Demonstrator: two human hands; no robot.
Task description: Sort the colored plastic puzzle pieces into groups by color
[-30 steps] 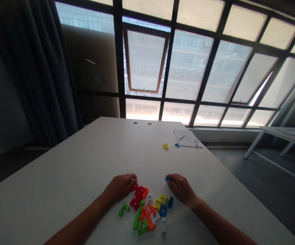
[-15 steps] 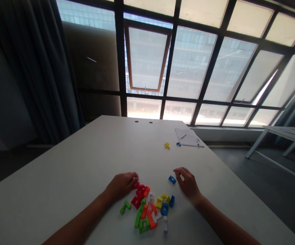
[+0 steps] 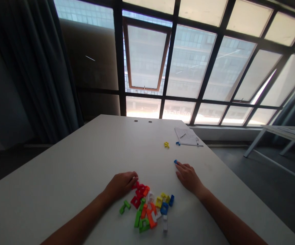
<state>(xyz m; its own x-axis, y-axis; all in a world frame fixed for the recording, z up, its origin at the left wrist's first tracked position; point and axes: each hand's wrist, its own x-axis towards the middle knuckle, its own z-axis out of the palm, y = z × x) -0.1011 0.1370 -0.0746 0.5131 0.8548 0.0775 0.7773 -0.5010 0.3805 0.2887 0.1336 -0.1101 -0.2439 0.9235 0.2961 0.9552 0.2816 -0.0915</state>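
pushed toward 12 o'clock, the blue block (image 3: 175, 161) is lying at the fingertips of the flat, released right hand (image 3: 188, 177); left hand (image 3: 122, 183) is curling onto a red piece (image 3: 137, 186), grasp unclear; paper (image 3: 188, 137) writing illegible.

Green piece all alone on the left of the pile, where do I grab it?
Probably from straight above. The green piece lies flat on the table, apart from the pile, with bare table around it. Pinch its two long sides near the middle. The left hand is nearest.
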